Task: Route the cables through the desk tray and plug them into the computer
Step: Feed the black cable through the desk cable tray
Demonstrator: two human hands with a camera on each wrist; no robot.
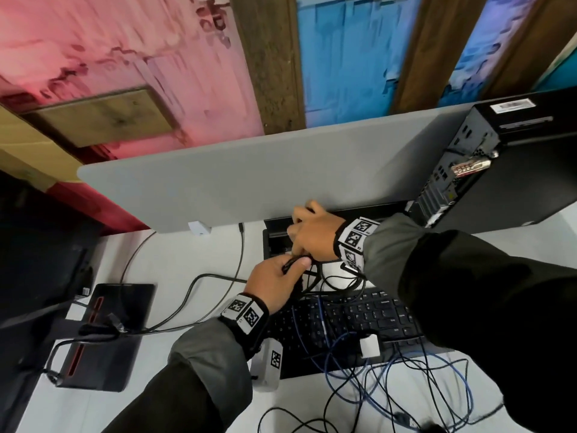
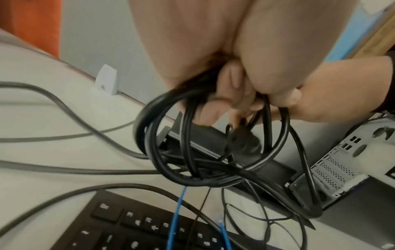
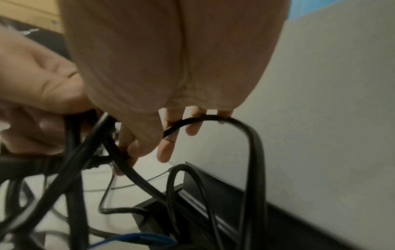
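My left hand (image 1: 276, 278) grips a coiled bundle of black cable (image 2: 192, 155) just in front of the black desk tray (image 1: 273, 237), a slot sunk into the white desk against the grey divider. Right beside it, over the tray, my right hand (image 1: 313, 234) holds a strand of the same black cable (image 3: 215, 117); the strand loops over the fingers (image 3: 192, 128) and drops into the tray (image 3: 215, 194). The two hands touch. The black computer tower (image 1: 505, 173) stands at the right with its rear ports (image 2: 342, 162) facing me.
A black keyboard (image 1: 362, 317) lies under my arms with blue cables (image 1: 340, 367) and thin black ones tangled over it. A monitor stand (image 1: 103, 335) with grey cables (image 1: 187, 295) sits at the left. The grey divider (image 1: 249, 176) walls off the back edge.
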